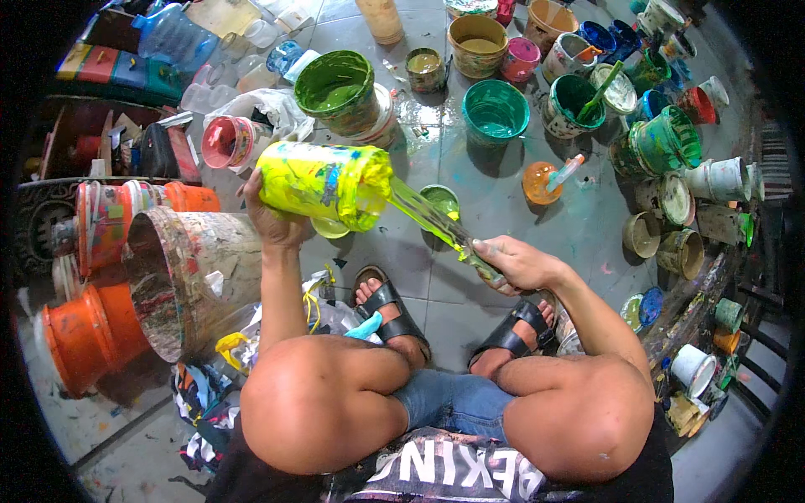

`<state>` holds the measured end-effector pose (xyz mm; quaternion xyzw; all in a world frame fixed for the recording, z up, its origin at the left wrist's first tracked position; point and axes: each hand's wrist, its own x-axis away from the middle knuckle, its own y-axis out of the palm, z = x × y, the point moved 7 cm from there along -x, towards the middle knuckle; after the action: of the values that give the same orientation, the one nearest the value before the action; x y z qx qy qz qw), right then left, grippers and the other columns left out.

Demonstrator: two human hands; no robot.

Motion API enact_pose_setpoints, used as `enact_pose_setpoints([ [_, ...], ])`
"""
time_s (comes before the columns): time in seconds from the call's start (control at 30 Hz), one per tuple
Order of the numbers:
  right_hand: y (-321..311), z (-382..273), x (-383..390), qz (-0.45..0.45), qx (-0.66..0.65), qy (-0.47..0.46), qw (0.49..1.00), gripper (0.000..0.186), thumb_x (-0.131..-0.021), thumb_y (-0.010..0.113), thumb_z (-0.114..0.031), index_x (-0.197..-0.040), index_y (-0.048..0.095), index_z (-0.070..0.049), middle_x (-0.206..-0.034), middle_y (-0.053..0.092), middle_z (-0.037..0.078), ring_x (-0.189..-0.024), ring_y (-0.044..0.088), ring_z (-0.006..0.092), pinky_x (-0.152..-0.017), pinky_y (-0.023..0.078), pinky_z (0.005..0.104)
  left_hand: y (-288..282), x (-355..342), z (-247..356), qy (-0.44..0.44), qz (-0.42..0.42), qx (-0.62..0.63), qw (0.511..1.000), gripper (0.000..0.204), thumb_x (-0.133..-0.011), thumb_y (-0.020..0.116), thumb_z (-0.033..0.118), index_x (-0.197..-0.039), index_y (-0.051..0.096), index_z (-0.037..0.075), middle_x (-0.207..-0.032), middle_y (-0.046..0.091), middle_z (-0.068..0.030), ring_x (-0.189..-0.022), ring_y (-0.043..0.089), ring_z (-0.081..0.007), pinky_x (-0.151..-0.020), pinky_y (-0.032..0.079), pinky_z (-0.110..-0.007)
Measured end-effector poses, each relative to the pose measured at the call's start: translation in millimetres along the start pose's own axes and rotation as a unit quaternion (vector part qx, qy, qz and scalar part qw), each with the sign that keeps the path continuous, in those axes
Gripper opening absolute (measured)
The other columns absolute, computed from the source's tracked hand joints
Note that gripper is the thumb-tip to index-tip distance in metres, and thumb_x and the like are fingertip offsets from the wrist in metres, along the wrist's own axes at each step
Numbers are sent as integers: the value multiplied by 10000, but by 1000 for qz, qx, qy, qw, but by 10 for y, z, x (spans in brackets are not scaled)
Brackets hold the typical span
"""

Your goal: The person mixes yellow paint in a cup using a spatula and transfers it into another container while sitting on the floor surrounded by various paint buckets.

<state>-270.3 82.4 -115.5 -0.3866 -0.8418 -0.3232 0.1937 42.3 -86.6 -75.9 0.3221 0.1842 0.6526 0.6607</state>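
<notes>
A bright yellow, paint-smeared tub [314,180] lies tilted on its side in the air, its mouth toward the right. My left hand [278,226] grips it round the base end. My right hand [524,264] is closed round the lower end of a long, flat stirring stick [426,220] streaked with yellow paint. The stick's far end meets the tub's mouth; its tip is hidden there. Below the tub, a small cup of light green paint [440,201] stands on the tiles. A shallow yellowish dish [329,227] shows partly under the tub.
Green paint buckets [335,92] [495,113] stand ahead, and many more tubs crowd the right. An orange container [542,183] with a brush-like tool stands nearer. On the left are a large stained bucket [197,281] lying tipped and orange buckets [96,331]. My sandalled feet [390,314] are below.
</notes>
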Motion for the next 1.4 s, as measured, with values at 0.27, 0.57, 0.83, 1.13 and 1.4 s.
enact_pose_setpoints([
  [0.27,-474,-42,471,162,294,-35,942,308,-1012,440,-396,-1057,563,-117,-695,455,9,-567,440,129,-482,378,294,-202,169,-223,30,78,-127,988,554,-927,574,312,-1364,518,-23,-1242,636,-141,-1137,623,-261,-1014,477,-400],
  [0.57,-321,-115,551,342,620,-98,700,308,-941,542,-248,-1233,587,-162,-813,494,54,-704,535,207,-577,473,349,73,263,-542,57,61,-256,963,561,-889,685,146,-1387,529,-61,-1235,635,-128,-1075,619,-163,-968,470,-287],
  [0.83,-153,39,484,361,694,-148,605,513,-847,614,-97,-1352,603,-189,-912,511,82,-824,586,253,-652,540,372,60,248,-777,71,49,-327,941,564,-844,767,100,-1338,563,-79,-1230,645,-143,-1079,623,-166,-967,483,-293],
  [1.13,-230,531,686,357,724,-89,584,558,-823,591,-124,-1380,576,-166,-890,558,126,-797,596,286,-562,521,419,43,231,-858,110,24,-387,915,539,-822,787,99,-1291,599,-91,-1220,657,-136,-1082,620,-172,-982,472,-300],
  [1.4,-119,265,922,334,711,-36,618,538,-843,618,-75,-1370,560,-171,-951,547,132,-889,584,334,-701,568,425,47,249,-822,84,36,-368,925,558,-827,779,91,-1314,580,-94,-1238,648,-142,-1073,624,-175,-971,479,-302],
])
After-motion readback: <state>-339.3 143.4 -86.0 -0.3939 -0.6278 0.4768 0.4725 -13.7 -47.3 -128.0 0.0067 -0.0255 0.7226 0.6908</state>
